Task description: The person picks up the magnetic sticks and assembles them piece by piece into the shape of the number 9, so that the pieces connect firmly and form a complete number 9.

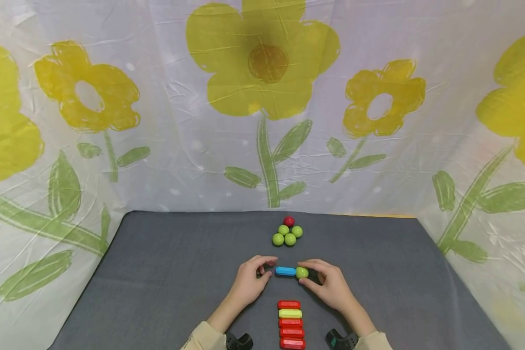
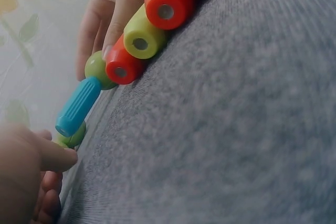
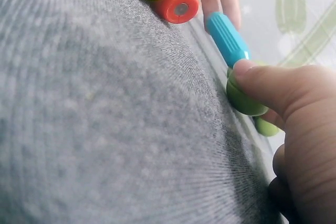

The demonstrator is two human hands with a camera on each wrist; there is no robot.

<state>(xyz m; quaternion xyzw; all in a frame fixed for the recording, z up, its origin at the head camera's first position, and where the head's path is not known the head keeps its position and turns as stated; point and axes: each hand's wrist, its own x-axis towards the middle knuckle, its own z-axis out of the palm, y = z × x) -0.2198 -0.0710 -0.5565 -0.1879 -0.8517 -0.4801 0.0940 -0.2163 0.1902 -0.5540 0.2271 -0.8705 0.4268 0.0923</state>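
Note:
The right hand (image 1: 328,284) pinches a green ball (image 1: 302,272) between thumb and finger. A blue ridged stick (image 1: 285,271) joins that ball's left side and lies level in the head view. Just off the stick's free end is the left hand (image 1: 250,282), its thumb and forefinger apart; its palm side is partly hidden. In the left wrist view, the free end of the blue stick (image 2: 77,106) stands above the left thumb, with a gap between. The right wrist view has the right thumb (image 3: 268,85) against the green ball (image 3: 245,95), beside the blue stick (image 3: 228,38).
Beyond the hands, several green balls (image 1: 283,230) sit grouped with a red ball (image 1: 289,221) at the back. Between the forearms lies a column of red sticks (image 1: 291,332) and one yellow stick (image 1: 290,313) on the grey cloth (image 1: 166,282). A flowered sheet hangs behind.

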